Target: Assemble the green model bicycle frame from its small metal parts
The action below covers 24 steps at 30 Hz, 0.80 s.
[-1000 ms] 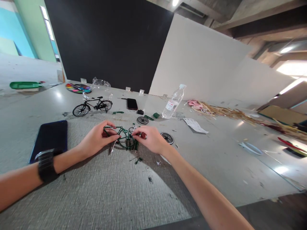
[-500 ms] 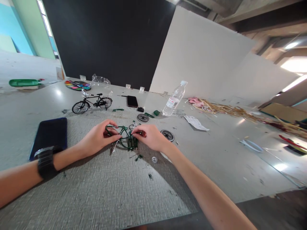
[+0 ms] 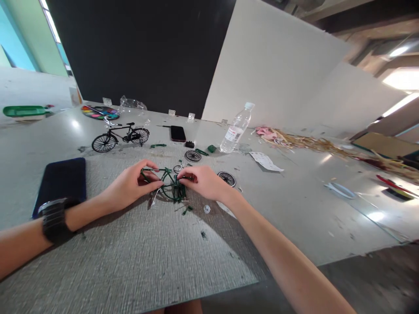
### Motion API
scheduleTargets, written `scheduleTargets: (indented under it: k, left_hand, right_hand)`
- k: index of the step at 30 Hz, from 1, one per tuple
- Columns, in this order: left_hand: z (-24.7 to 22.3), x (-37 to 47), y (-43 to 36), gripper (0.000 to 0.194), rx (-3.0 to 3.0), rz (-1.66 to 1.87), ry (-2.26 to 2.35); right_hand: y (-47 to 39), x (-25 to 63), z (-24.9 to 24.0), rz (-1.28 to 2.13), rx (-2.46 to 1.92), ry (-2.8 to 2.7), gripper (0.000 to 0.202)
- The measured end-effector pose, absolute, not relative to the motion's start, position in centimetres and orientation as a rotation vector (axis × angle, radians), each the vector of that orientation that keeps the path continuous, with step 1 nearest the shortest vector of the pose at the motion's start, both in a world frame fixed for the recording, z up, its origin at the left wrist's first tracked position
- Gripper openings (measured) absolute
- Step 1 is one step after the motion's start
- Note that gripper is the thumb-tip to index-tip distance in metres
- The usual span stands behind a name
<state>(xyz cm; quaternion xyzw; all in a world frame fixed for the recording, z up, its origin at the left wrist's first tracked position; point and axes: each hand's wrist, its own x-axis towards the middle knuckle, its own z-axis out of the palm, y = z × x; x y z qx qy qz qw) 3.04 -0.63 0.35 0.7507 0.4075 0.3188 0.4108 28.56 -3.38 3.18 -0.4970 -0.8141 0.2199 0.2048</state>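
Observation:
A small green model bicycle frame is held low over the grey mat. My left hand pinches its left end between thumb and fingers. At the frame's right end, the fingertips of my right hand are closed around a small dark green part; its exact shape is hidden. Just in front lie a little green piece and a clear round piece. Spoked wheels lie beyond and to the right, one wheel behind my right hand and another wheel beside its wrist.
A finished black model bicycle stands at back left near a paint palette. Behind my hands are a phone and a plastic bottle. A printed sheet lies right; a dark blue tablet-like slab lies left.
The whole view has shifted slightly, so everything sits a little further left and higher. Both hands keep their grip at the green frame, with only slight finger movement on the right.

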Motion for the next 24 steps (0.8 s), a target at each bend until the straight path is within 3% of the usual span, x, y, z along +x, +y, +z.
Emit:
scheduleTargets:
  k: [24]
  left_hand:
    - [0.62,2.96,-0.80,0.041,2.004,0.690,1.076]
  right_hand:
    - [-3.63,28.70,3.57,0.645,-1.371,-2.329,0.017]
